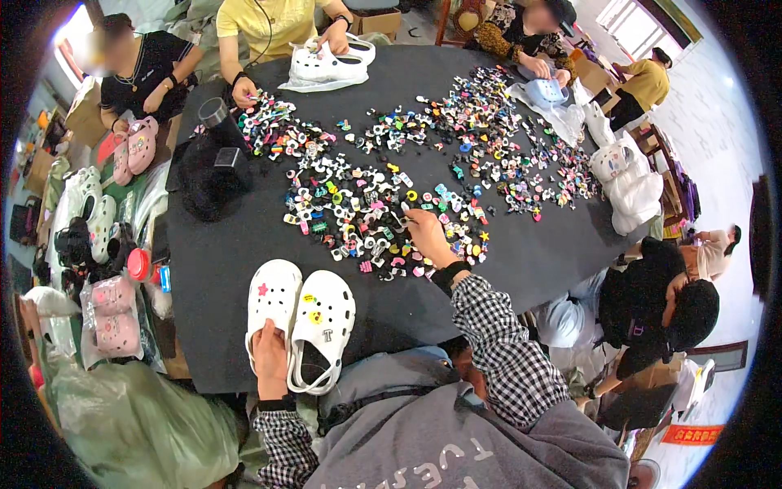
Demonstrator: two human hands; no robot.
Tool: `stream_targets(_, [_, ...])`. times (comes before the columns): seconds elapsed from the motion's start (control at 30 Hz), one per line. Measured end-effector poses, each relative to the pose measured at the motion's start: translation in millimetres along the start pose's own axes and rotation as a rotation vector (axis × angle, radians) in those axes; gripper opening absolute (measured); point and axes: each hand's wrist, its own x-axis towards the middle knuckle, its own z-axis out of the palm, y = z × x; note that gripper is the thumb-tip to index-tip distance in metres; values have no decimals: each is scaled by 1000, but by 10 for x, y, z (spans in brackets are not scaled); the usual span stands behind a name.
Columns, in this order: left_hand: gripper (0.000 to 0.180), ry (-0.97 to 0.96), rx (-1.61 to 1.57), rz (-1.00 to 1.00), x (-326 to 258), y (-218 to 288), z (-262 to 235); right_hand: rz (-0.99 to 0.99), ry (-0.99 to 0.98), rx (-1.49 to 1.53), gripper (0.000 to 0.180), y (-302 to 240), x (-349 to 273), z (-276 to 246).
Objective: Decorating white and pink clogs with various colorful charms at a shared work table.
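Note:
Two white clogs stand side by side at the near edge of the black table. My left hand [270,359] grips the left clog [275,287] with its fingers inside the foot opening. A pink star charm sits on that clog's top. The right clog [330,314] bears yellow charms and a dark letter-shaped one, and no hand holds it. My right hand [430,236] reaches into the near side of a wide spread of small colourful shoe charms [358,196]. Its fingertips are pinched together; what lies between them is too small to tell.
Across the table [236,285], co-workers handle a white clog [330,65] and a light blue clog [546,92]. At left are pink clogs [140,147] and a bagged pink pair [116,319]. A dark cup [214,114] stands at far left; bagged white clogs [631,183] sit at right.

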Motion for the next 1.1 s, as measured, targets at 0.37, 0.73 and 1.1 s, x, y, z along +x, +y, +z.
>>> stream_targets(0.37, [17, 3, -48, -7, -23, 28, 39, 159, -89, 124, 20, 32, 68, -119])
stream_targets(0.73, [16, 14, -259, -63, -15, 62, 135, -148, -51, 82, 13, -483, 155, 68])
stream_targets(1.1, [14, 24, -235, -64, -54, 105, 177, -101, -113, -91, 27, -532, 192, 290])
